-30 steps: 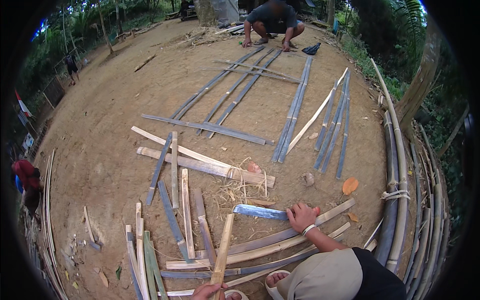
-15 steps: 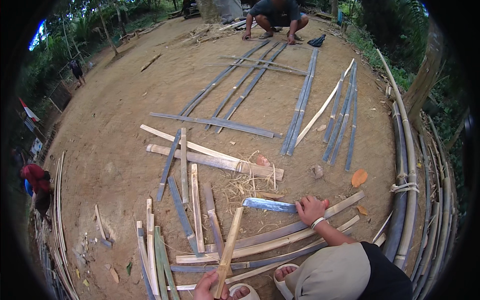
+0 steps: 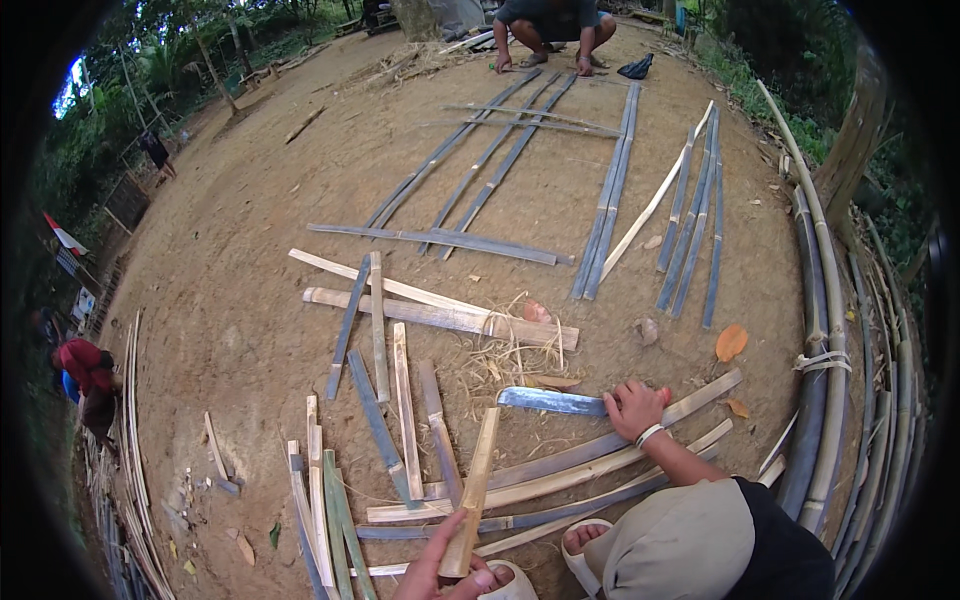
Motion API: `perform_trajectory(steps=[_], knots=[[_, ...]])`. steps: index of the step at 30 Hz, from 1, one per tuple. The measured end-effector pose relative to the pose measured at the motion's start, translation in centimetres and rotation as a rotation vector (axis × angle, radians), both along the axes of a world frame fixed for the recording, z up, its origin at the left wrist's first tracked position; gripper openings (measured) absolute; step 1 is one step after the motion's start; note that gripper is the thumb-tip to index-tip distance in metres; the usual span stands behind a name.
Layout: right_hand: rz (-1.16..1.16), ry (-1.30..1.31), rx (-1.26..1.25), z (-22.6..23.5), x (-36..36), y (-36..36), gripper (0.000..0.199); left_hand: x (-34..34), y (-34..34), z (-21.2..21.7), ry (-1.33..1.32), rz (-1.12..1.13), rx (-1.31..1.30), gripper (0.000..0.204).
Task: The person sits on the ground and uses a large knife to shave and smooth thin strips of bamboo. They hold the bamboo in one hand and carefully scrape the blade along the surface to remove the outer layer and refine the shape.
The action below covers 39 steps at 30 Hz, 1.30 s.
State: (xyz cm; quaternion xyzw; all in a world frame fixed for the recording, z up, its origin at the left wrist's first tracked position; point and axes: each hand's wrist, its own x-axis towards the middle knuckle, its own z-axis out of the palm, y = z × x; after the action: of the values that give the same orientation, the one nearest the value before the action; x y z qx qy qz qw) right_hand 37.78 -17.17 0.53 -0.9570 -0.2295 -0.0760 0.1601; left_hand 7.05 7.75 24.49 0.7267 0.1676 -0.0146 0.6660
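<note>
My left hand (image 3: 440,568), low in the picture, is closed round the lower end of a pale split bamboo strip (image 3: 476,478). The strip stands tilted, its top near the blade tip. In my right hand (image 3: 636,408) is a machete (image 3: 555,401), its shiny blade pointing left and a bit of red handle showing past the fist. Strip and blade look slightly apart. Beneath them several split bamboo slats (image 3: 530,486) lie on the ground by my sandalled feet. Curly bamboo shavings (image 3: 505,360) are heaped just beyond the blade.
More bamboo strips (image 3: 500,180) form a rough grid farther off, where another person (image 3: 555,30) squats with hands on the ground. Long bamboo poles (image 3: 815,330) tied with cord run along the right. At the far left another person in red (image 3: 85,370) bends near stacked poles.
My left hand has come up and a little right with the bamboo strip, which shows its broad pale face more. The machete stays in my right hand, and the whole view has shifted slightly.
</note>
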Motion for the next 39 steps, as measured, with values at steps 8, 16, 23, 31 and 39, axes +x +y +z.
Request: perform_trajectory(steps=[8,16,23,31,39], knots=[[0.033,-0.018,0.024,-0.8,0.3,-0.6,0.035,-0.1,2.5,1.6,-0.185,-0.076,1.017,0.039],[0.048,0.009,0.001,-0.3,0.1,-0.4,0.042,-0.5,2.1,1.8,-0.254,0.086,1.004,0.027],[0.063,0.032,-0.039,0.2,0.0,-0.6,0.044,-0.3,1.9,0.9,-0.39,0.036,1.032,0.028],[0.293,0.106,-0.138,0.2,1.1,-1.8,0.053,0.2,2.8,1.7,-0.294,0.012,1.155,0.017],[0.292,0.058,-0.203,0.4,0.7,-2.0,0.05,1.2,1.8,3.5,-0.112,0.184,0.737,0.022]])
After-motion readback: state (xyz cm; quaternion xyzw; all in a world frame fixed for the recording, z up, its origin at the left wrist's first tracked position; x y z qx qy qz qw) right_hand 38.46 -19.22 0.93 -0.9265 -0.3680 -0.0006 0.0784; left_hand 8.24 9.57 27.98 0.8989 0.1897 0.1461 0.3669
